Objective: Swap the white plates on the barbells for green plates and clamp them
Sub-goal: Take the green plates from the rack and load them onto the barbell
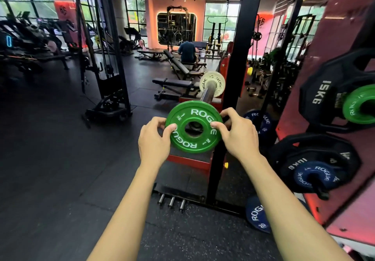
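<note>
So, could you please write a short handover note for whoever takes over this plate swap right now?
Left hand and right hand: both grip the rim of one green Rogue plate, held at the end of the barbell sleeve.
White plate: on that sleeve, further along.
Spare green plate: on the storage peg at right.
Done: green plate fetched and lined up.
Left: the white plate is not yet off; seat the green plate and clamp it. No clamp is visible.

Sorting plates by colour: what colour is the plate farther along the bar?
White, or off-white, with dark lettering: the plate on the barbell sleeve, head view.
</note>
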